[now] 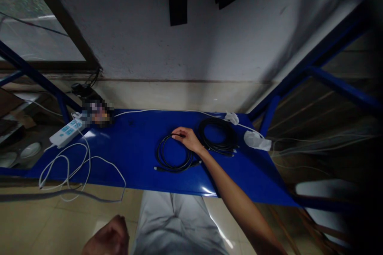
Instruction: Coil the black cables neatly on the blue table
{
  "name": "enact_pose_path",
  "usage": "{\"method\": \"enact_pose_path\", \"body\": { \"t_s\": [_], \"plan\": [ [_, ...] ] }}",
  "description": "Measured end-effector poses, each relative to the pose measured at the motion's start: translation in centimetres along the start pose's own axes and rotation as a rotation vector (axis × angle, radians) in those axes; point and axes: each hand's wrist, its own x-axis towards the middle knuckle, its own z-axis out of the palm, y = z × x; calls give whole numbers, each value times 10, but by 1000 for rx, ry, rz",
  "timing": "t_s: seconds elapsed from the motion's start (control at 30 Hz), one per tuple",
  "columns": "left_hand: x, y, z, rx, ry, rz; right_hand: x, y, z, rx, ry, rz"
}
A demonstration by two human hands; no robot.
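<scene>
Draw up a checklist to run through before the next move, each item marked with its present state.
1. Right hand at the small coil: ok, fingers at its far edge.
2. Firm grip: cannot tell from this angle.
3. Left hand on the small coil: not ok, it appears outside the table's near edge, blurred.
4. Plug end in sight: ok, at the small coil's near left.
5. Big coil on the table: ok, right of the small coil.
6. Power strip apart from both coils: ok, at far left.

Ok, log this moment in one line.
right hand: touching smaller black coil; larger black coil: on blue table; left hand: off table
</scene>
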Motion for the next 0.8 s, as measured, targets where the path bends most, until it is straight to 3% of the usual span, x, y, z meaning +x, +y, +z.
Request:
{"method": "enact_pose_path", "body": {
  "t_s": [0.1,0.13,0.17,0.2,0.33,0.4,0.47,0.53,0.6,0.8],
  "plan": [
    [24,20,19,-547,-341,-191,0,1,0,-6,5,-8],
    [40,26,22,-710,-388,-272,0,2,0,-5,1,-11],
    [61,31,22,-808,-360,-336,0,2,0,-3,-4,-14],
    [86,35,22,-813,-249,-363,0,1,0,0,-7,-16],
    [201,26,11,-518,295,-185,-1,1,0,26,3,-22],
    [250,9,7,-328,347,-60,0,1,0,46,17,-28],
    [286,-12,5,-300,214,-11,1,2,-1,65,37,-38],
    [306,-30,7,-327,80,-11,2,3,-3,73,65,-49],
    [314,-43,12,-389,19,-7,3,3,-5,48,89,-66],
    [305,-62,26,-631,67,-123,2,-2,-5,-49,107,-102]
  ]
}}
